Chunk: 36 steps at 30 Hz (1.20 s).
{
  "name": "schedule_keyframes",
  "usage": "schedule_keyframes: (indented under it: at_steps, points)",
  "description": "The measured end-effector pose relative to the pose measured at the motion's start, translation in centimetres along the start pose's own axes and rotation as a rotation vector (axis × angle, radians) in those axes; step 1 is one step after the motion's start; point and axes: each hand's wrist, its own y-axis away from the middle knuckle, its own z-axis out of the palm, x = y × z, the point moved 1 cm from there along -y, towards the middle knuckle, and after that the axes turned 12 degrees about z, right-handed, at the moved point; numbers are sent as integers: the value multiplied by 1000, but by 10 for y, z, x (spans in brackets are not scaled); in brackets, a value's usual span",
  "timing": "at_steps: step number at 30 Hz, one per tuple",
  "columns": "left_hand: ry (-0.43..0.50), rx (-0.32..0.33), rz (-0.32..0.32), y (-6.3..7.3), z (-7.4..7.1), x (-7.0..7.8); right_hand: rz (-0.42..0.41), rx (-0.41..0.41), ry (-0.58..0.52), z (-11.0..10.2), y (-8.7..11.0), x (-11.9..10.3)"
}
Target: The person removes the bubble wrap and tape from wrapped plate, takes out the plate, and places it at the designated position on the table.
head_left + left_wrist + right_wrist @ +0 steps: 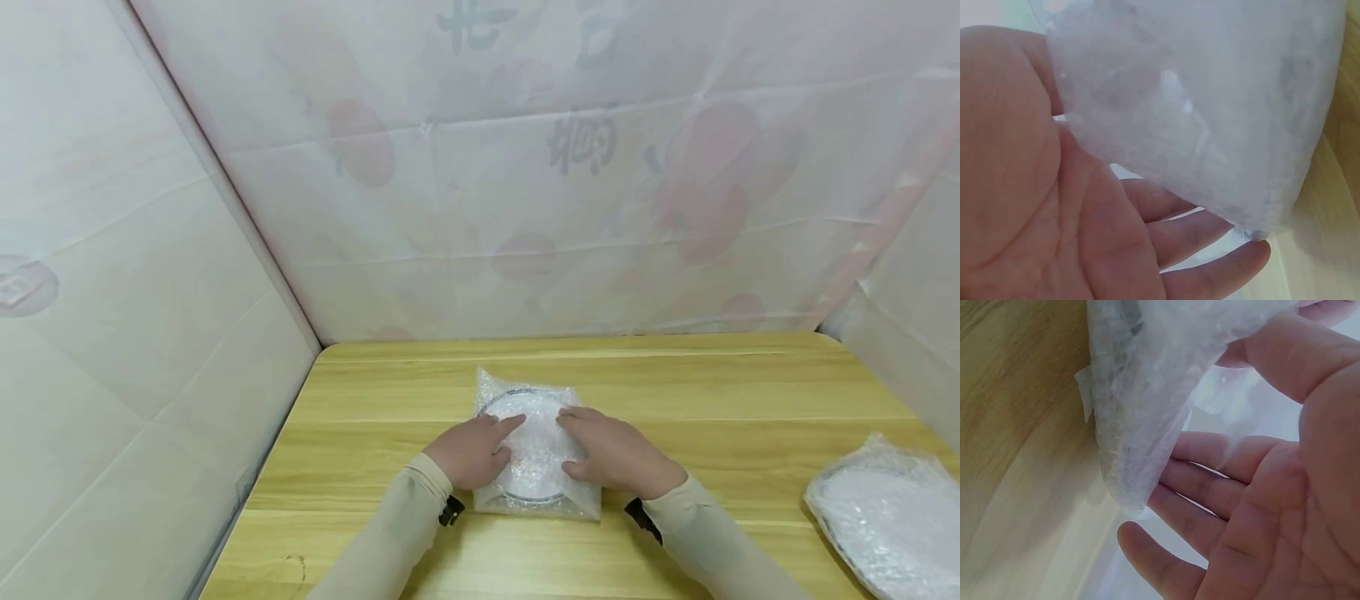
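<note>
A round white plate with a grey-blue patterned rim, wrapped in bubble wrap, lies on the wooden table between the hands. The left hand rests on the wrap's left side, its index finger reaching over the top. On the right side the right hand touches the wrap with its fingers spread. In the left wrist view, extended fingers meet the wrap's edge. The right wrist view has fairly straight fingers against the wrap; some fingertips are hidden behind it.
A second bubble-wrapped round item lies near the table's right edge. Bare wood of the tabletop shows left of the hands. Pale printed fabric walls stand behind and at both sides of the table.
</note>
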Motion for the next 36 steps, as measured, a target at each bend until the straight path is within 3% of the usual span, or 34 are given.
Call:
schedule_keyframes:
  at_steps: [9, 18, 21, 30, 36]
  points:
    - [-68, 101, -44, 0, 3, 1, 8, -4, 25, 4, -5, -6]
    - [-245, 233, 12, -12, 8, 28, 28, -2, 46, 6, -6, -11]
    - [-259, 272, 13, -16, 11, 33, 28, 10, 47, 7, -6, -11]
    - [-303, 277, 41, -26, 17, 35, 33, 38, 33, 7, -3, -11]
    - [-291, 290, 49, -25, 13, 33, 19, 40, 19, 5, -3, -12]
